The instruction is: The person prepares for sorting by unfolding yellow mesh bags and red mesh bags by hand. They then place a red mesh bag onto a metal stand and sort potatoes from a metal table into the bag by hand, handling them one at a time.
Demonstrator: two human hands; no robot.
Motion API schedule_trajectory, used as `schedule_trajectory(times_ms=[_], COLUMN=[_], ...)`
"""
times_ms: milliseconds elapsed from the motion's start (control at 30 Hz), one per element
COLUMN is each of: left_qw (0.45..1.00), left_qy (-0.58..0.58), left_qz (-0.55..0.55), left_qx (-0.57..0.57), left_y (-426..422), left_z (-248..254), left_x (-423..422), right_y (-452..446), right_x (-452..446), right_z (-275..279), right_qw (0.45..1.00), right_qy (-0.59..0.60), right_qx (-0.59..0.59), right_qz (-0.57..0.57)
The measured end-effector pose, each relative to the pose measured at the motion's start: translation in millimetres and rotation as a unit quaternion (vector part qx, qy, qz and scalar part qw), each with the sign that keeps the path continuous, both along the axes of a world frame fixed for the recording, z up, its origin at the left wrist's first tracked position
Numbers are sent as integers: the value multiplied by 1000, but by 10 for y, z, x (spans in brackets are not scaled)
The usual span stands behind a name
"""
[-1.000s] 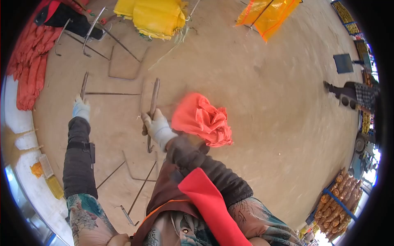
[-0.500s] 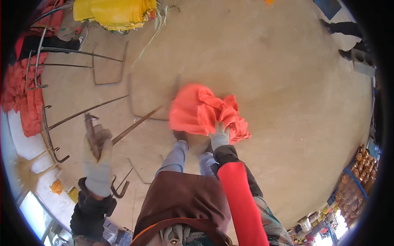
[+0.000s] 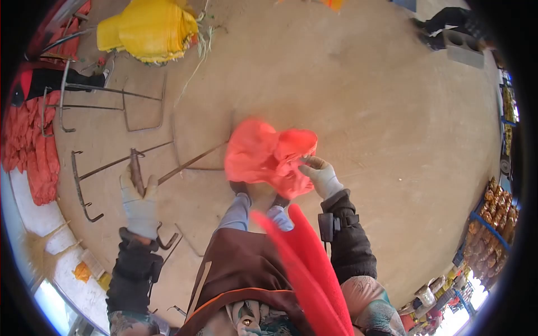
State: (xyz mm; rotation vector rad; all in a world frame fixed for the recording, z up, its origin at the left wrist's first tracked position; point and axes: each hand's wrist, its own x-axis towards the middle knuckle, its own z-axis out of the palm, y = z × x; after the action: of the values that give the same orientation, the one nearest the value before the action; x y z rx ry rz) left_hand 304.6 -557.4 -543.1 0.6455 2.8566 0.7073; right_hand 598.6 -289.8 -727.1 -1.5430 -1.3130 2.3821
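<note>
- R hand (image 3: 323, 178), gloved: thumb + fingertips drawn narrow, pinching R edge of red bag (image 3: 249, 154); prob. so the loose folds can be controlled.
- L hand (image 3: 140, 210), gloved: curled round near bar of metal stand (image 3: 193, 161), thumb & fingers on opp. sides; looks like a steadying grip, tho can't tell how tight.
- Red bag's pos.: btwn hands, touching R, apart from L, just beyond person's shoes (image 3: 240, 188). Crumpled, part blurred; contact w/ floor (image 3: 392, 140) unclear.
- 2nd stand (image 3: 112, 106): on floor beyond L hand, prob. set apart for room.
- Yellow sacks (image 3: 147, 31): farther out, folded in a stack, prob. for tidiness.
</note>
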Motion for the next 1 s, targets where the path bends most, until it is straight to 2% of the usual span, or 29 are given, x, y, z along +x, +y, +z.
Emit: schedule_trajectory(times_ms=[33, 67, 100, 167, 233, 300, 333, 367, 400, 433, 467, 500, 533, 567, 600, 633, 700, 733, 767, 800, 833, 867, 900, 933, 967, 1000], left_qw=[1000, 982, 928, 932, 959, 983, 982, 984, 967, 967, 932, 872, 871, 941, 969, 969, 935, 931, 930, 928, 924, 923, 908, 893, 892, 885], left_qy=[4, 145, 282, 138, 73, -63, -58, -30, 0, 0, -134, -266, -267, -251, -223, -225, -327, -325, -328, -314, -301, -306, -337, -368, -371, -365], left_qz=[-2, -110, -210, -335, -271, -105, -108, -173, -233, -234, -303, -364, -365, -220, -65, -67, -46, -55, -53, -45, -39, -42, -45, -45, -44, -62], left_qx=[11, -58, -126, -27, 50, 137, 142, 22, -99, -97, -145, -189, -191, -55, 84, 82, 132, 159, 157, 195, 231, 230, 244, 257, 256, 283], left_y=[21, 25, 40, 279, 688, 989, 1109, 1212, 1280, 1244, 1128, 1039, 1002, 971, 940, 921, 925, 974, 1038, 1113, 1153, 1189, 1221, 1224, 1241, 1257], left_z=[64, 82, 96, 121, 177, -51, 64, 196, 286, 102, -303, -521, -492, -418, -346, -265, -66, 92, 236, 374, 465, 498, 511, 541, 601, 701], left_x=[65, 135, 211, 549, 872, 977, 993, 1020, 1048, 1004, 881, 817, 820, 825, 834, 833, 789, 840, 897, 952, 990, 985, 974, 976, 983, 1007], right_y=[56, 86, 95, 87, 38, 12, 3, -1, 3, 12, 28, 54, 88, 118, 158, 132, 91, 29, -41, -111, -212, -321, -399, -541, -698, -845], right_x=[-5, -49, -64, -69, -90, -111, -111, -89, -60, -13, 21, 45, 49, 56, 89, 122, 125, 102, 60, 7, -31, -103, -132, -202, -292, -353], right_z=[312, 659, 951, 1485, 1936, 2278, 2450, 2534, 2583, 2612, 2601, 2584, 2557, 2510, 2407, 2309, 2151, 2111, 2113, 2144, 2186, 2260, 2358, 2431, 2348, 2133], right_qw=[999, 995, 995, 994, 993, 985, 980, 980, 978, 976, 979, 979, 981, 982, 988, 988, 971, 908, 909, 843, 751, 781, 776, 799, 787, 810], right_qy=[41, 88, 93, 81, 90, 125, 134, 137, 159, 181, 182, 182, 183, 185, 126, 125, -38, -112, -115, -81, -48, 25, 103, 164, 193, 169], right_qx=[-20, -37, -27, -16, 1, -1, 15, 22, 19, 14, 22, 21, 34, 47, 90, 88, 210, 361, 358, 514, 653, 623, 609, 543, 523, 511], right_qz=[-4, -5, -7, 68, 78, 123, 144, 142, 130, 119, 89, 88, 53, 15, 14, 12, 106, 179, 181, 137, 88, 43, 126, 200, 266, 231])
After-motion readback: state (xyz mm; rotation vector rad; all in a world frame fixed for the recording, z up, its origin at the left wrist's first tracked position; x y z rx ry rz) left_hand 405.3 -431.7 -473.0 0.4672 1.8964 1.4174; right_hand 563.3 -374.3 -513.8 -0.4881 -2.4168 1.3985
